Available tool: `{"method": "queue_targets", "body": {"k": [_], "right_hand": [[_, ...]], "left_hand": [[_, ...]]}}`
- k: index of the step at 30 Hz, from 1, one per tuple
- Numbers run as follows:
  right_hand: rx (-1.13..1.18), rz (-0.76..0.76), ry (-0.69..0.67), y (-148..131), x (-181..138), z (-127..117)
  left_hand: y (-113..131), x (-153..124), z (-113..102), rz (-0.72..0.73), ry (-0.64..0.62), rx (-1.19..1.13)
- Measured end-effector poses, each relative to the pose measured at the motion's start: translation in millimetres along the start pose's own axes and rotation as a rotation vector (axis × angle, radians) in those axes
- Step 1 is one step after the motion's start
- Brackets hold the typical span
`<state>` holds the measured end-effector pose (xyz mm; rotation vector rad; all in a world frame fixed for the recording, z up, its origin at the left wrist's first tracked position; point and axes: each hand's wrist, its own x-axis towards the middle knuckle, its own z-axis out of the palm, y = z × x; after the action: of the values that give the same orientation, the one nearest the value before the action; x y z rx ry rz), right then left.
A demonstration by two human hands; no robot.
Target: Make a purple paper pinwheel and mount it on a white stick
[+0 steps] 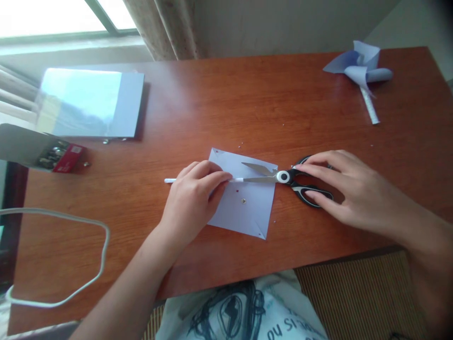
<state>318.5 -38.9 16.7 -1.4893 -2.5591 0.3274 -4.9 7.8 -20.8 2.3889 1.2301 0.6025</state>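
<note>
We're looking down at a brown wooden table. The left hand is pinching a thin white stick, fingers closed around it, and holding it level across the top half of a pale blue paper square. That square is lying flat at centre table, near the front edge.

The right hand is resting flat on the black handles of the scissors, fingers stretched out and not through the loops. The blades are lying parted over the square's right corner. The lower blade tip is pointing at the stick's end, and we can't tell if they're touching.

A small metal pin is sitting on the square, just right of the left fingertips.

Around it:
- a finished paper pinwheel is lying far right
- a stack of blue sheets is lying far left
- an open red box of pins is sitting just below the stack
- a white cable is looping over the left front corner
</note>
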Motion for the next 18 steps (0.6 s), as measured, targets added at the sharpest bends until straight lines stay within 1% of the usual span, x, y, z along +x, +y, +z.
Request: {"method": "queue_targets", "body": {"k": [2, 4, 5, 7, 8, 10, 12, 18], "right_hand": [[0.014, 0.012, 0.082, -20, 3, 4], [0.074, -0.004, 0.153, -45, 8, 14], [0.112, -0.036, 0.147, -58, 11, 20], [0.164, -0.053, 0.114, -79, 18, 34], [0.177, -0.054, 0.136, -87, 22, 41], [0.166, -0.056, 0.170, -97, 29, 51], [0.132, -0.055, 0.189, -102, 35, 56], [0.070, -0.051, 0.170, -108, 43, 53]], "left_hand": [[-1, 0, 1, -0.002, -0.001, -0.007], [-1, 0, 1, 0.007, -0.002, -0.006], [-1, 0, 1, 0.012, -0.004, -0.002], [0, 0, 1, 0.020, -0.010, 0.004], [0, 0, 0, 0.023, -0.013, 0.004], [1, 0, 0, 0.021, -0.014, -0.001], [1, 0, -1, 0.023, -0.013, -0.005], [1, 0, 0, 0.006, -0.012, 0.000]]}}
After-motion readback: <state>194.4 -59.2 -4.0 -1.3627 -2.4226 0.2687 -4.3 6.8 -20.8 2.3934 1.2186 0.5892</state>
